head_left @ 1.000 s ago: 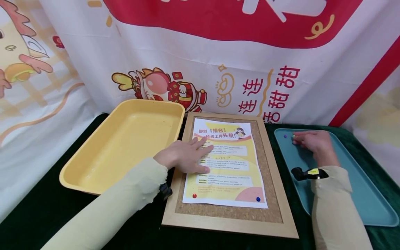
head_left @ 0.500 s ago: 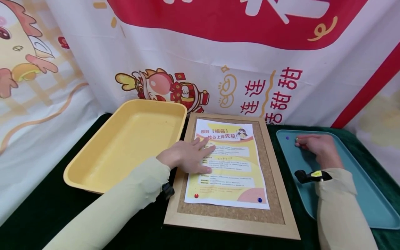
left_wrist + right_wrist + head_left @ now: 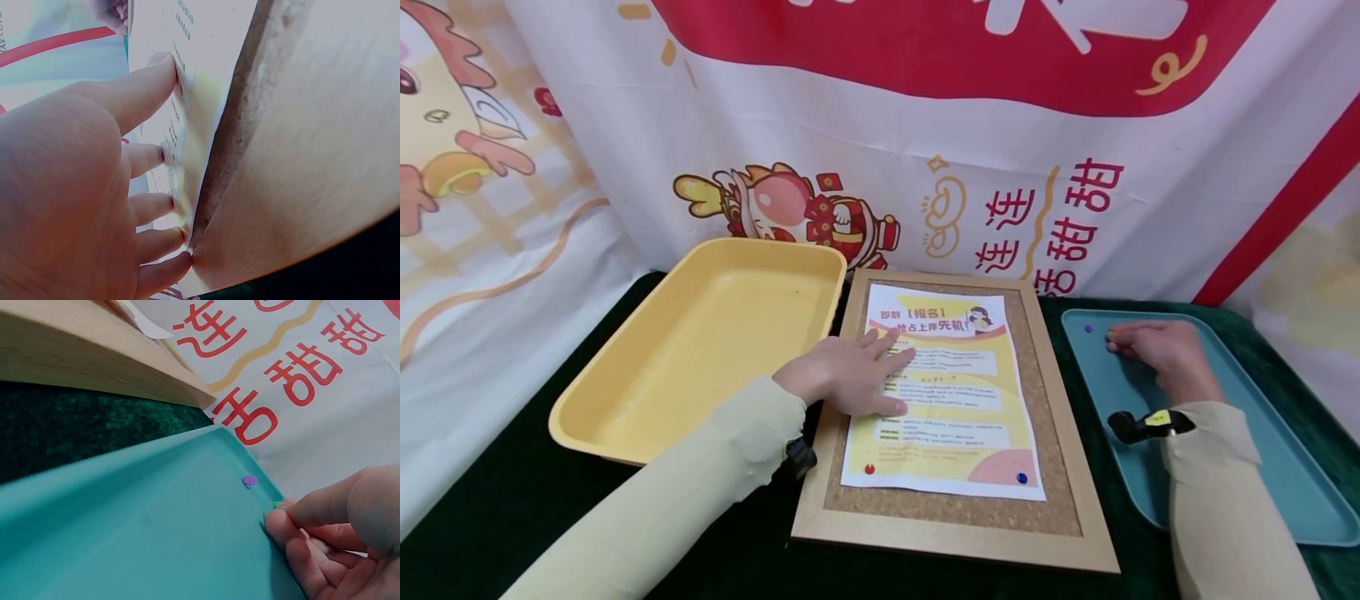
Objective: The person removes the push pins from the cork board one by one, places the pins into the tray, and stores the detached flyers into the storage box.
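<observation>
one fumble by the right hand [image 3: 1172, 354], pinching a green pin [image 3: 277, 504], could drop it; if the left hand [image 3: 848, 377], fingers spread, slides, the paper [image 3: 951, 393] may shift.

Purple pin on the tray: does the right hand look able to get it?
Likely yes: the purple pin lies close to the right hand, nothing between them, though that hand pinches a green thing.

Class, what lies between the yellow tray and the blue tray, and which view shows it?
The head view shows a framed corkboard between the yellow tray and blue tray, with green cloth beside it; the left hand rests on its printed sheet.
</observation>
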A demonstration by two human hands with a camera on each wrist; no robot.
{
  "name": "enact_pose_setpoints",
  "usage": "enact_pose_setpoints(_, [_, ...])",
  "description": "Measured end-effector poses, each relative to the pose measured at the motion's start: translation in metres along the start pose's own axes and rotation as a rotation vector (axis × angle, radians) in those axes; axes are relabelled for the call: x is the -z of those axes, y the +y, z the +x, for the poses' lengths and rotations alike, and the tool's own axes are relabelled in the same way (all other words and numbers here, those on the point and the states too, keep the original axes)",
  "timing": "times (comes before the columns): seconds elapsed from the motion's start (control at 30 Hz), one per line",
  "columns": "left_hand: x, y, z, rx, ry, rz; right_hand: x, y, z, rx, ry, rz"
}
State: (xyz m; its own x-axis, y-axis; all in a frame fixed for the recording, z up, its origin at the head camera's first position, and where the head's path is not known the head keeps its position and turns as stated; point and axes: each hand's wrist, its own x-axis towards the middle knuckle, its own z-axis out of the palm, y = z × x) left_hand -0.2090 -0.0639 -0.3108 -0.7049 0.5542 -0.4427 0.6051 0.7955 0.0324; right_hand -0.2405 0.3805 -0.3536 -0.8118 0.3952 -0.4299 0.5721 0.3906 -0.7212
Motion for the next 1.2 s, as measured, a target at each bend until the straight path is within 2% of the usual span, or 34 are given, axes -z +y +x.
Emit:
enact_pose_setpoints(0.33, [-0.0008, -0.0004, 0.0005, -0.001, 0.008, -0.006, -0.0007, 0.0003, -0.0023, 0.007, -0.010, -0.019])
enact_pose_setpoints(0.57, [0.0000, 0.0009, -0.0004, -0.002, 0.009, -0.010, -0.0024, 0.0005, -0.0021, 0.020, -0.001, -0.072])
enact_pose_setpoints(0.9, [0.0022, 0.0018, 0.0011, -0.008, 0.009, 0.018, -0.0055, 0.0018, -0.0043, 0.086, 0.044, -0.125])
enact_pose_setpoints(1.2, [0.0001, 0.0002, 0.0010, 0.007, 0.000, 0.010, -0.0072, 0.0010, -0.0040, 0.071, 0.051, -0.121])
